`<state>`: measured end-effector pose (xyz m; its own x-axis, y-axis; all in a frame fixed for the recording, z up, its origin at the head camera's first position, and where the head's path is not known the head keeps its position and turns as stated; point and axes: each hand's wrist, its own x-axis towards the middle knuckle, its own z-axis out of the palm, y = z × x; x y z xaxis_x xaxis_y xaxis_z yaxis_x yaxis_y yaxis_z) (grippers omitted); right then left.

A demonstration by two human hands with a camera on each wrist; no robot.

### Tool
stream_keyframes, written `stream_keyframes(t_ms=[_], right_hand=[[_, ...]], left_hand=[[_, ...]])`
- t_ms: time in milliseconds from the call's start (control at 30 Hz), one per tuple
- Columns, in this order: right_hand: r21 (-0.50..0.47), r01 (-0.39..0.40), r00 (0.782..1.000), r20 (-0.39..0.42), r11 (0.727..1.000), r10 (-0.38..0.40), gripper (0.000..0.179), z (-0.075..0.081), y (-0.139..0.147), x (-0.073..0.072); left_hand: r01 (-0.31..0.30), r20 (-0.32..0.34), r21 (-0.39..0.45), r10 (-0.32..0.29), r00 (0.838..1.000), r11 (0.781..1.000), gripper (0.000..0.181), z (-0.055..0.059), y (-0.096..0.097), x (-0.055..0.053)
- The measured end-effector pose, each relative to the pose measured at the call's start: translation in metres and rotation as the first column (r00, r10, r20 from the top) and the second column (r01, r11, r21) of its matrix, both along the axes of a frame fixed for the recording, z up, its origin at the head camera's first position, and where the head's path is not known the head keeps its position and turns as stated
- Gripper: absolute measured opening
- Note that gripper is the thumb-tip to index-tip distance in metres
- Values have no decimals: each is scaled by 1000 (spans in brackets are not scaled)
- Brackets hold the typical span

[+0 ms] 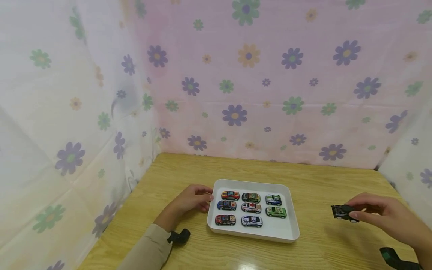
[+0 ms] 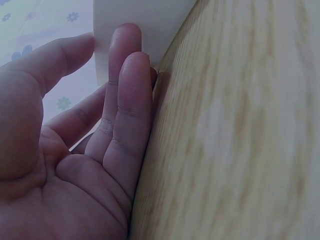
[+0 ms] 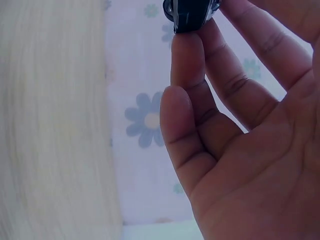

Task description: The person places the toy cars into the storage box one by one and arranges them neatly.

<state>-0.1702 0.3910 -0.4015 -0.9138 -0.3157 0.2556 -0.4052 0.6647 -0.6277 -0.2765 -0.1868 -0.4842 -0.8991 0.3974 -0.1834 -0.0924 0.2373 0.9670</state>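
Note:
Pinched between the thumb and fingers of my right hand [image 1: 384, 213] is a black toy car [image 1: 341, 212], raised over the table to the right of the tray. Only the car's dark end shows at the top of the right wrist view. My left hand [image 1: 192, 200] rests beside a white tray [image 1: 254, 235], its loosely extended fingers [image 2: 132, 85] against the tray's outer left wall and the thumb at the rim. Several toy cars stand in rows inside, among them a red one [image 1: 225, 220], a white one [image 1: 251, 221] and a green one [image 1: 276, 212].
The tray sits on a wood-grain table [image 1: 189, 168]. Flower-patterned cloth [image 1: 263, 131] hangs behind the table and along both sides. Black straps with camera mounts [image 1: 180, 236] are on the wrists.

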Motion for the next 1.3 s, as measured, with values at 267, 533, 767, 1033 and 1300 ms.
stream_keyframes(t_ms=[267,533,767,1033,1300], right_hand=[[-54,-151,986,-72,987,147,30,3,-17,-9],[-67,-209,972,-123,976,200,34,8,-35,-15],[-62,-168,979,-124,984,160,32,11,-53,-16],[-43,-122,984,-134,992,116,29,11,-75,-18],[-25,-113,988,-106,993,110,24,5,-89,-19]], left_hand=[[-7,1,-13,7,1000,1000,42,0,0,1],[-4,8,-15,4,1000,1000,42,0,0,0],[-2,9,-15,2,1000,1000,42,0,1,0],[-21,14,-18,22,1000,1000,43,2,1,1],[-19,14,-13,19,1000,1000,44,3,1,1]])
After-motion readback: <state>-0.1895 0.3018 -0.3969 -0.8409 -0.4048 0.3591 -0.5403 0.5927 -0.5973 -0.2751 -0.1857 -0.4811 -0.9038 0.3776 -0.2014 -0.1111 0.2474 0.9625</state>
